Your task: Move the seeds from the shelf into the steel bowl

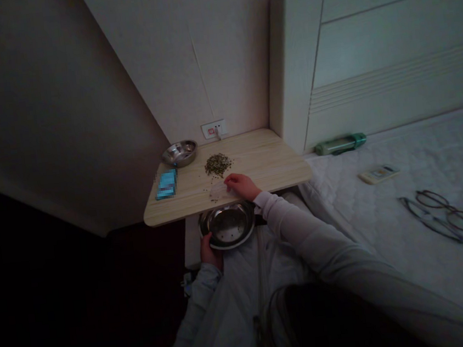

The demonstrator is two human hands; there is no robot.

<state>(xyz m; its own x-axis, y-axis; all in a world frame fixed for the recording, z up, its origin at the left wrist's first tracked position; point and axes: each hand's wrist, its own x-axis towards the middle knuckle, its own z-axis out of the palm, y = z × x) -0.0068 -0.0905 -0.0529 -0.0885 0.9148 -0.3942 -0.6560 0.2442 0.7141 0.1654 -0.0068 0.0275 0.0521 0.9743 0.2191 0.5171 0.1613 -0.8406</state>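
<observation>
My left hand (210, 251) is closed on the rim of a shiny metal bowl (242, 238), just below the front edge of the small wooden table. A few dark specks lie inside this bowl. Over the table's front part, my right hand (241, 185) pinches a thin, see-through piece of plastic (218, 190), whose exact kind I cannot make out. A few loose grains lie around the plastic. Behind it sits a heap of small greenish-brown grains (217, 165), perhaps beans or seeds.
A second metal bowl (180, 153) and a blurred-out blue item (166, 184) stand at the table's (271, 158) left. A wall socket (213, 129) with a plug is behind. On the bed (350, 205) lie a green bottle (340, 144), a phone (379, 173) and glasses (450, 211).
</observation>
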